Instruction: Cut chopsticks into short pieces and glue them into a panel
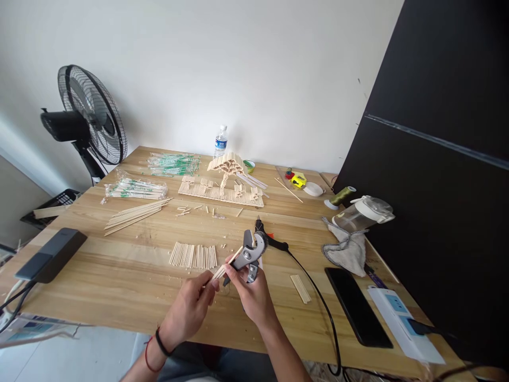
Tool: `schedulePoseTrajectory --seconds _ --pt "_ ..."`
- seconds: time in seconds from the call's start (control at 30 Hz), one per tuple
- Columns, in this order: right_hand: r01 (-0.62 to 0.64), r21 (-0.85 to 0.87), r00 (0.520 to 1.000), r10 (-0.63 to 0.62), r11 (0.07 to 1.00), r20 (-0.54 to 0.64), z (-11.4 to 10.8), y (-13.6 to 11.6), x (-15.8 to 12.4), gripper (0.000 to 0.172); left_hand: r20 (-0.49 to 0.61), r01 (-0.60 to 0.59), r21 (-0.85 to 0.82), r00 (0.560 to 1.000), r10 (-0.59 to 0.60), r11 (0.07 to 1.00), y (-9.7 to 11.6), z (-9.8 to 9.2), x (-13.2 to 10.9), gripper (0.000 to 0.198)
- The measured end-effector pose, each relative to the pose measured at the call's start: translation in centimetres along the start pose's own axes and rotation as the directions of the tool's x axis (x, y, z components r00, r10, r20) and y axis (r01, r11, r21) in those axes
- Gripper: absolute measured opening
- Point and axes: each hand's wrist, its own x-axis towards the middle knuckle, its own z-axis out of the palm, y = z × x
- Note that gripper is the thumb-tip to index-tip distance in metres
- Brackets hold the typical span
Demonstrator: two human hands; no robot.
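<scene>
My left hand [191,307] pinches a thin wooden stick [228,263] and feeds its tip into the jaws of a grey cutter [250,253]. My right hand [252,297] is wrapped round the cutter's handles, just above the table's front edge. A row of short cut sticks [193,255] lies on the wooden table [119,265] just beyond my hands. A few more cut sticks [301,288] lie to the right of my right hand.
A stick model house [223,183] stands at the back, with a water bottle [220,142] behind it. Long sticks [135,214] and wrapped chopstick packs [137,188] lie left. A glue gun [270,237] with cord, phone [358,313], cloth [348,246], jug [363,212] and fan [89,119] surround.
</scene>
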Motion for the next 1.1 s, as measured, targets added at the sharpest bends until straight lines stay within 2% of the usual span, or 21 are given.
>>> schedulePoseTrajectory --seconds 0.1,0.2,0.3,0.37,0.47,0.53,0.57,0.63,0.73,0.87,1.1 --pt "0.033 -0.072 0.998 -0.029 0.997 0.051 -1.4 -1.5 0.4 0.035 -0.055 -0.011 0.023 0.998 0.012 1.0 0.1 -1.0 0.1 0.052" --pt "0.082 -0.244 0.996 -0.069 0.966 0.059 -3.6 -2.8 0.6 0.034 -0.111 -0.016 0.031 0.994 0.02 0.999 0.4 -2.4 0.0 0.052" --pt "0.075 -0.39 0.997 -0.058 0.918 0.056 -5.3 -3.0 0.6 0.033 -0.129 -0.022 0.014 0.991 0.024 1.0 0.5 -3.1 -0.1 0.055" --pt "0.057 -0.341 0.996 -0.028 0.938 0.089 -5.8 -2.8 0.6 0.037 -0.118 -0.018 -0.016 0.993 0.016 1.0 0.6 -2.9 -0.2 0.056" --pt "-0.012 -0.082 0.993 0.022 0.997 0.119 -5.6 -2.3 0.7 0.042 -0.1 -0.005 -0.054 0.995 -0.001 0.999 0.6 -2.3 -0.2 0.058" --pt "-0.046 0.037 0.994 0.042 0.998 0.105 -5.4 -2.2 0.7 0.043 -0.095 -0.001 -0.065 0.995 -0.006 0.998 0.6 -2.0 -0.1 0.058" --pt "-0.039 0.023 0.995 0.037 0.999 0.094 -5.3 -2.2 0.8 0.043 -0.092 0.0 -0.07 0.996 -0.006 0.998 0.7 -1.9 -0.2 0.058" --pt "0.012 -0.141 0.996 0.001 0.99 0.086 -5.2 -2.4 0.8 0.041 -0.085 -0.003 -0.084 0.996 -0.004 0.996 0.8 -1.8 -0.2 0.058" --pt "0.115 -0.433 0.991 -0.072 0.894 0.114 -5.1 -2.5 0.6 0.033 -0.088 -0.015 -0.104 0.996 0.006 0.994 1.0 -1.6 -0.5 0.057" --pt "0.256 -0.595 0.964 -0.156 0.762 0.216 -4.8 -1.8 0.4 0.011 -0.092 -0.036 -0.109 0.995 0.026 0.993 1.3 -1.2 -0.7 0.057" --pt "0.405 -0.659 0.912 -0.23 0.634 0.339 -4.5 -1.8 0.7 0.04 -0.111 -0.076 -0.01 0.991 0.075 0.997 1.7 -0.8 -0.9 0.056"
